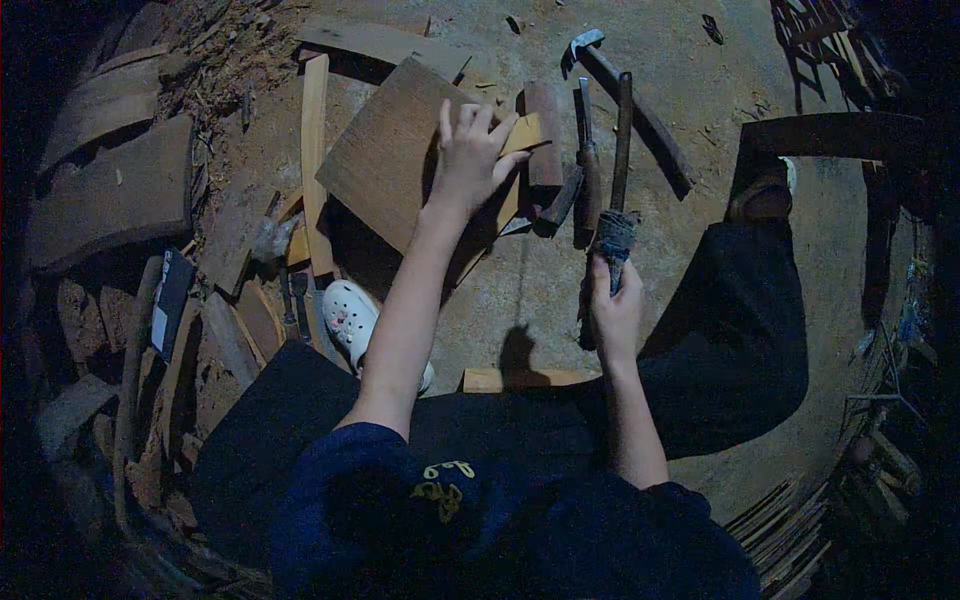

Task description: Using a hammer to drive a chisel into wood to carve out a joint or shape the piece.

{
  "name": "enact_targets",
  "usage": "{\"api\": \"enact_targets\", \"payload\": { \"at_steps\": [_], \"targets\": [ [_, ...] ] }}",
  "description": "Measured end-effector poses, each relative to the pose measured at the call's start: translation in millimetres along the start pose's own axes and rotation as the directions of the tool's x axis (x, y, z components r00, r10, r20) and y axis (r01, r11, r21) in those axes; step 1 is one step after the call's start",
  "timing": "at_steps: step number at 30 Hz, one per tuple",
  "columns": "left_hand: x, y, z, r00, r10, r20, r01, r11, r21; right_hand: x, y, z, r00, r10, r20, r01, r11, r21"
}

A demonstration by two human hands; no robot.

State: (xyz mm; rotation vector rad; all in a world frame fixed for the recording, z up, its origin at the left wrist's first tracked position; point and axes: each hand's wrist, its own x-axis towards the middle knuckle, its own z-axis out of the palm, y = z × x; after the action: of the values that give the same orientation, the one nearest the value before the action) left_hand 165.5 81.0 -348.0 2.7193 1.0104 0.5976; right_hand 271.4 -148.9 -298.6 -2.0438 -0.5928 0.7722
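Note:
My left hand [465, 158] reaches over the edge of a square brown board [395, 150]. Its thumb and forefinger pinch a small pale wood piece [524, 132], while the other fingers stick out. Just right of that piece lies a reddish-brown wood block [543, 150]. My right hand [618, 312] is closed around the lower end of a long, dark rod-like tool [624, 130] with cloth wound about its handle; its exact kind is too dark to tell. Beside it lies a chisel [587, 165] with a dark wooden handle.
Farther right rests a claw hammer [640, 105]. A curved pale wood strip [314, 160] lies left of the board, near my foot in a white clog [350, 318]. Wood offcuts and planks [120, 200] crowd the left side. A short pale stick [525, 379] lies close to me.

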Motion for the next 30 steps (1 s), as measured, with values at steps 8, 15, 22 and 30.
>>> {"api": "enact_targets", "payload": {
  "at_steps": [8,15,22,30],
  "targets": [
    [12,1,-6,0.999,0.046,0.006,-0.044,0.983,-0.177,-2,-2,5,0.996,-0.09,0.021,0.091,0.99,-0.105],
    [6,2,-5,0.996,0.034,-0.077,-0.05,0.974,-0.22,-3,-5,10,0.977,-0.18,0.115,0.204,0.948,-0.245],
    [-15,-3,11,0.97,0.085,-0.228,-0.133,0.969,-0.208,-6,-17,15,0.978,-0.102,0.182,0.157,0.934,-0.321],
    [-23,-1,18,0.954,0.109,-0.278,-0.181,0.952,-0.246,-8,-13,14,0.976,-0.14,0.168,0.191,0.923,-0.334]
  ]
}}
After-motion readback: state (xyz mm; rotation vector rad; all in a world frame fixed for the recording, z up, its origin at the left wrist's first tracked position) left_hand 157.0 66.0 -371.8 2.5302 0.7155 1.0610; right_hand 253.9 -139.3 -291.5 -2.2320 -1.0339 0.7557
